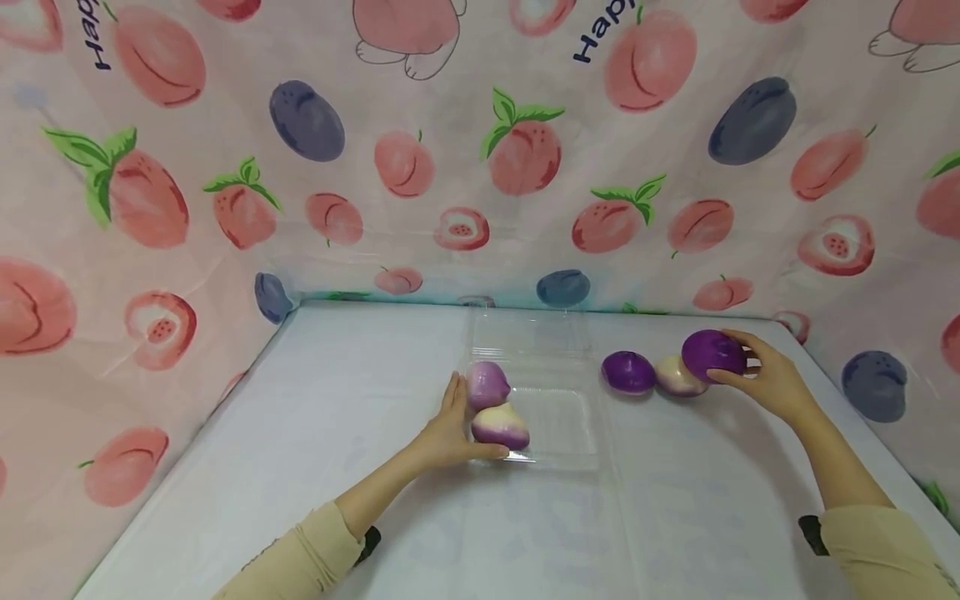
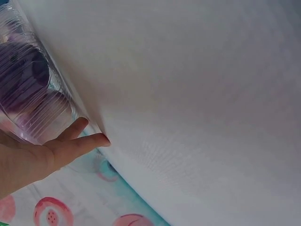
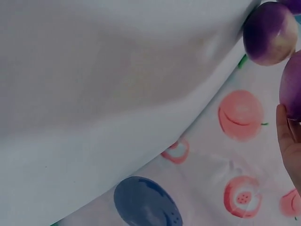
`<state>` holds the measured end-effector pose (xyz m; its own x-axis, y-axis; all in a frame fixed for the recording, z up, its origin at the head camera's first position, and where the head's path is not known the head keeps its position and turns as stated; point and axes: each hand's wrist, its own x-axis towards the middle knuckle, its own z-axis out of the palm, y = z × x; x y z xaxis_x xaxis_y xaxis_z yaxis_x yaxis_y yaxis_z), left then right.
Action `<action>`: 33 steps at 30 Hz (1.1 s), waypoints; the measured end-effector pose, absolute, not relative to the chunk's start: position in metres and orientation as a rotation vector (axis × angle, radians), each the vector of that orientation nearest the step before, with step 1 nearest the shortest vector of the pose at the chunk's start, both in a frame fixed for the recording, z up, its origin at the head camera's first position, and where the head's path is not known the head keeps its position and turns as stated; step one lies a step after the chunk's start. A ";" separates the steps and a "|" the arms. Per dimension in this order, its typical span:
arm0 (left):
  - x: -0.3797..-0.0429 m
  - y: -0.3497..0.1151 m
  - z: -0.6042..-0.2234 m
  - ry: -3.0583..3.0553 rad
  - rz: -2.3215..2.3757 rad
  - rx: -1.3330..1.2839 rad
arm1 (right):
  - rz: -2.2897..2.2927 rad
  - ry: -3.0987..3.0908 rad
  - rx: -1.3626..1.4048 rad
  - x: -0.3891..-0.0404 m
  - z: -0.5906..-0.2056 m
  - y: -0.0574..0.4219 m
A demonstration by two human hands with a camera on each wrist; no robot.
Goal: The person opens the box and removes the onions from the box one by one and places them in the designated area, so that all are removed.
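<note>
A clear plastic box (image 1: 557, 423) holds two turnips along its left side: a light purple turnip (image 1: 487, 385) and, nearer me, a cream-tipped turnip (image 1: 501, 428). Against the box's left side rest the straight fingers of my left hand (image 1: 448, 433), with the thumb spread along its front edge. In the left wrist view the ribbed box wall (image 2: 47, 94) is beside that hand (image 2: 51, 153). My right hand (image 1: 772, 379) grips a deep purple turnip (image 1: 712, 355) between thumb and fingers. Partly behind it lies a cream turnip (image 1: 677, 377), beside another purple turnip (image 1: 628, 372).
The box's clear lid (image 1: 528, 333) lies folded back on the white table (image 1: 360, 375). A fruit-print cloth (image 1: 450, 167) hangs behind the table and along its sides.
</note>
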<state>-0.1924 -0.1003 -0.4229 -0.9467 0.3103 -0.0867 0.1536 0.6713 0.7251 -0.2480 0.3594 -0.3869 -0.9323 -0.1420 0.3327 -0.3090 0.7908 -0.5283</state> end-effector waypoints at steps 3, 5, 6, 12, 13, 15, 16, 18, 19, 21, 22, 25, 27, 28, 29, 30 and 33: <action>-0.193 -0.101 -0.422 2.686 1.131 0.380 | 0.840 -2.738 0.274 -0.249 -0.388 0.363; -0.193 -0.100 -0.422 2.685 1.129 0.379 | 0.832 -2.743 0.238 -0.249 -0.389 0.366; -0.193 -0.100 -0.422 2.684 1.129 0.380 | 0.831 -2.749 0.215 -0.249 -0.390 0.367; -0.193 -0.100 -0.422 2.681 1.134 0.385 | 0.833 -2.794 0.116 -0.250 -0.393 0.374; -0.193 -0.100 -0.422 2.682 1.134 0.387 | 0.837 -2.806 0.095 -0.250 -0.394 0.375; -0.193 -0.099 -0.422 2.680 1.133 0.388 | 0.833 -2.836 0.039 -0.250 -0.394 0.377; -0.193 -0.099 -0.422 2.680 1.134 0.387 | 0.830 -2.844 0.012 -0.251 -0.394 0.378; -0.192 -0.099 -0.422 2.677 1.140 0.383 | 0.822 -2.859 -0.042 -0.252 -0.395 0.380; -0.192 -0.099 -0.422 2.676 1.140 0.380 | 0.816 -2.864 -0.063 -0.252 -0.395 0.381; -0.192 -0.100 -0.422 2.676 1.139 0.381 | 0.787 -2.878 -0.092 -0.253 -0.396 0.383; -0.192 -0.100 -0.422 2.674 1.137 0.383 | 0.774 -2.890 -0.104 -0.253 -0.397 0.384; -0.192 -0.101 -0.420 2.675 1.137 0.387 | 0.763 -2.923 -0.116 -0.255 -0.401 0.385; -0.192 -0.102 -0.420 2.678 1.149 0.390 | 0.761 -2.954 -0.127 -0.256 -0.403 0.385; -0.192 -0.102 -0.420 2.677 1.153 0.388 | 0.761 -2.964 -0.131 -0.256 -0.404 0.385; -0.192 -0.102 -0.420 2.675 1.160 0.387 | 0.764 -2.973 -0.130 -0.257 -0.404 0.384; -0.192 -0.102 -0.420 2.671 1.166 0.386 | 0.764 -2.985 -0.127 -0.257 -0.404 0.384; -0.192 -0.100 -0.423 2.663 1.174 0.392 | 0.736 -2.998 -0.102 -0.256 -0.405 0.387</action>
<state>-0.1920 -0.1004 -0.4225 -0.9438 0.3211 -0.0787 0.1585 0.6483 0.7447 -0.2564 0.3866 -0.4050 -0.9964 0.0769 0.0358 0.0516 0.8845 -0.4638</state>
